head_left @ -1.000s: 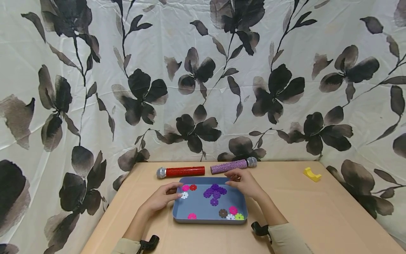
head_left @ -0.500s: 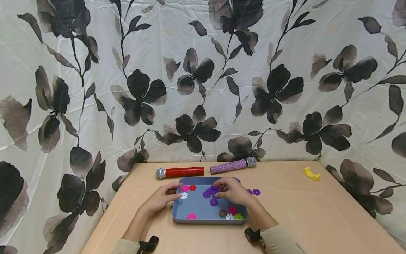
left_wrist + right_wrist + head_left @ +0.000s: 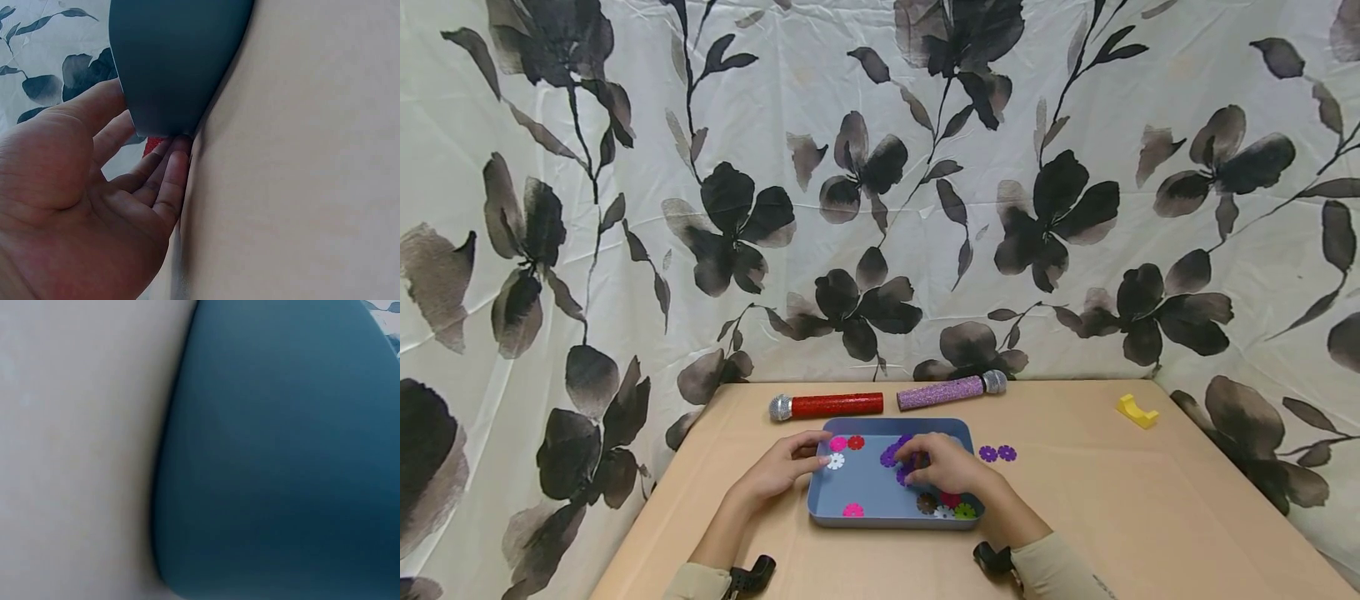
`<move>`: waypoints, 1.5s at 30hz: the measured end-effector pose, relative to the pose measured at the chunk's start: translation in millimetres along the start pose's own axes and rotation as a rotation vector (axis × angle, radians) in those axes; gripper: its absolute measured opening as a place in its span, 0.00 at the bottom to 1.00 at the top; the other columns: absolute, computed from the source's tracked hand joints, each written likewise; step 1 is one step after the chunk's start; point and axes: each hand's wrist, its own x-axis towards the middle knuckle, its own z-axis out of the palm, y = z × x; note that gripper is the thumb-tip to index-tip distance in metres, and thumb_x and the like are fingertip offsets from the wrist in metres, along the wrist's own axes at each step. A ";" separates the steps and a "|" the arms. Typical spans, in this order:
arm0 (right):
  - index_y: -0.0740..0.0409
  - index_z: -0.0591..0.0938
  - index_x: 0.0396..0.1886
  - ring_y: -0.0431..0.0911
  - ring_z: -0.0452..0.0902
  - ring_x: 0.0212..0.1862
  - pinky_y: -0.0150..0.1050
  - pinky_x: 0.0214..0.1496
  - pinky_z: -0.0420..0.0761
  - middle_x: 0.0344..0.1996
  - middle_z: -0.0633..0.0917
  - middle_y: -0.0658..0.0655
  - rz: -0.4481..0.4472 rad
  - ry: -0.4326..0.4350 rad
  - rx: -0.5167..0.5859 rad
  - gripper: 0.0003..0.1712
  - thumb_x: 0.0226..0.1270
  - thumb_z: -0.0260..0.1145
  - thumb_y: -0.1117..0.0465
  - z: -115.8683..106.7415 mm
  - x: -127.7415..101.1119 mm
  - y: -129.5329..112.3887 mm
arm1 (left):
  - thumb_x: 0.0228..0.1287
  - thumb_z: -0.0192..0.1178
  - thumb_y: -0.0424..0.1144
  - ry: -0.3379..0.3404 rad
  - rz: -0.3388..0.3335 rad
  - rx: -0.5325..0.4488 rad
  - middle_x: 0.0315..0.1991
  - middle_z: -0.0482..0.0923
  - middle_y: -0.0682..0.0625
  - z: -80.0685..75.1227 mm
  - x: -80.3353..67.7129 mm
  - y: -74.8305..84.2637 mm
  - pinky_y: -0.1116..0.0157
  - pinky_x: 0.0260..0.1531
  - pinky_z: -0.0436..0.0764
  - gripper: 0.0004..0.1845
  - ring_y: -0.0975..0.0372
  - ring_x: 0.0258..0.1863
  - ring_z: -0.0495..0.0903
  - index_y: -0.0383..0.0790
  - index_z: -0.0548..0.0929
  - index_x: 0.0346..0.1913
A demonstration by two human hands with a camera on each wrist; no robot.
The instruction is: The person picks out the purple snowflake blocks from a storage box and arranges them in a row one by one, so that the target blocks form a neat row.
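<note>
A blue-grey tray (image 3: 895,522) sits on the tan table (image 3: 1097,500) and holds several flower-shaped plastic pieces: pink, red, white, brown, green and purple. My left hand (image 3: 820,457) grips the tray's left rim, thumb on top and fingers along the outer wall; in the left wrist view the left hand (image 3: 150,134) lies against the tray (image 3: 175,56). My right hand (image 3: 912,463) reaches into the tray with fingertips curled down on the purple pieces (image 3: 889,455), pinching one and hiding most of them. The right wrist view shows only the tray wall (image 3: 281,456) and the table (image 3: 75,425).
Two purple pieces (image 3: 997,453) lie on the table just right of the tray. A red microphone (image 3: 827,406) and a purple microphone (image 3: 951,390) lie behind the tray. A yellow block (image 3: 1137,410) sits at the far right. A flowered curtain (image 3: 880,192) closes off the back.
My right hand moved from the tray's far right corner down and left onto the purple cluster. Two purple pieces came into view on the table. The left hand stayed put.
</note>
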 end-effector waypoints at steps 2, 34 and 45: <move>0.57 0.88 0.54 0.49 0.79 0.44 0.36 0.46 0.78 0.48 0.89 0.55 -0.008 -0.009 -0.004 0.17 0.66 0.75 0.64 0.6 0.4 0.1 | 0.73 0.66 0.43 0.000 0.003 0.003 0.71 0.76 0.40 -0.1 0.0 0.0 0.42 0.74 0.66 0.27 0.44 0.72 0.73 0.41 0.77 0.71; 0.49 0.88 0.39 0.37 0.74 0.36 0.33 0.41 0.77 0.35 0.84 0.43 0.047 -0.033 -0.123 0.08 0.65 0.76 0.65 8.7 -0.1 -1.4 | 0.73 0.66 0.43 0.009 -0.012 0.004 0.70 0.77 0.41 -0.9 -0.8 1.4 0.45 0.73 0.70 0.28 0.46 0.70 0.75 0.41 0.77 0.71; 0.51 0.90 0.37 0.39 0.77 0.38 0.33 0.43 0.78 0.35 0.85 0.44 0.025 -0.013 -0.112 0.08 0.61 0.77 0.67 7.9 -1.2 -3.1 | 0.72 0.67 0.44 0.002 0.003 -0.011 0.70 0.76 0.40 0.6 -1.0 0.3 0.44 0.74 0.68 0.29 0.45 0.71 0.73 0.38 0.76 0.71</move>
